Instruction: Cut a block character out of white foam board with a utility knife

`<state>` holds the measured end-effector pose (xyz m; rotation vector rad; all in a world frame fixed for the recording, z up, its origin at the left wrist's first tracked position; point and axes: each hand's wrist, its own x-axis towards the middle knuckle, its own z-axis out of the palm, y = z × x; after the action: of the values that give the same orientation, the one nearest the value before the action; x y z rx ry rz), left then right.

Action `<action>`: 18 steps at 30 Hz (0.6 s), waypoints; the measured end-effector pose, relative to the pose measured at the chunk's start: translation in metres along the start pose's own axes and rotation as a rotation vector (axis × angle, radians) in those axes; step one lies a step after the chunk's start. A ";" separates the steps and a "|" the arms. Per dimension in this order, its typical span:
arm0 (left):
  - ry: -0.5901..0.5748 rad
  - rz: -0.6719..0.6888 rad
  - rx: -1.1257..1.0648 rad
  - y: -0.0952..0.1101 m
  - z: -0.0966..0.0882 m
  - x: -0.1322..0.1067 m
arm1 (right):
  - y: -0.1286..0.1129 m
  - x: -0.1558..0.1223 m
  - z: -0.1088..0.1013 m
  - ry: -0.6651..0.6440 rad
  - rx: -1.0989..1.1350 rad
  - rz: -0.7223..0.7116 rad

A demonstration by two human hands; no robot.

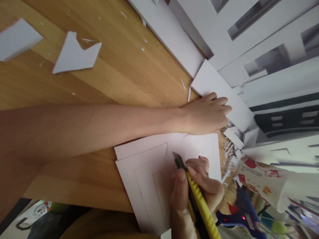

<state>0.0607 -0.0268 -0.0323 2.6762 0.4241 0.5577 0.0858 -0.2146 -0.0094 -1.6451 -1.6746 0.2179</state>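
My right hand (pixel 196 189) grips a yellow utility knife (pixel 199 202), its blade out and pointing up-left. The blade tip hovers over or touches a white foam board (pixel 147 179) marked with pencilled rectangles; I cannot tell which. My left arm stretches across from the left side. At the board's upper edge lies my left hand (pixel 208 113), fingers curled and fingertips hidden underneath. Its knuckles rest against a plain white foam board piece (pixel 224 93). Whether anything is inside that hand does not show.
Two white offcuts (pixel 78 54) lie on the wooden table (pixel 119 76) at upper left. White panels with window cutouts (pixel 269 59) stand at right. Foam scraps (pixel 233 142), a printed paper cup (pixel 261 182) and a blue glue gun (pixel 245 212) with a red light crowd the lower right.
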 end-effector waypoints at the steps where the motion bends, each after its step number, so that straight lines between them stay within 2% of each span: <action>1: 0.002 0.000 0.002 0.000 0.000 0.000 | 0.002 -0.001 0.000 0.013 0.008 -0.001; 5: 0.014 0.001 0.009 0.000 0.001 0.000 | 0.005 0.001 0.005 0.019 -0.053 -0.035; 11: -0.036 -0.017 0.006 0.001 -0.002 0.000 | 0.001 0.008 0.009 0.007 -0.062 -0.049; 18: -0.020 -0.015 0.015 0.002 -0.002 -0.001 | 0.003 0.011 0.014 0.002 -0.103 -0.081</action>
<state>0.0597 -0.0280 -0.0300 2.6879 0.4438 0.5247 0.0810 -0.1986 -0.0163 -1.6475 -1.7724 0.0914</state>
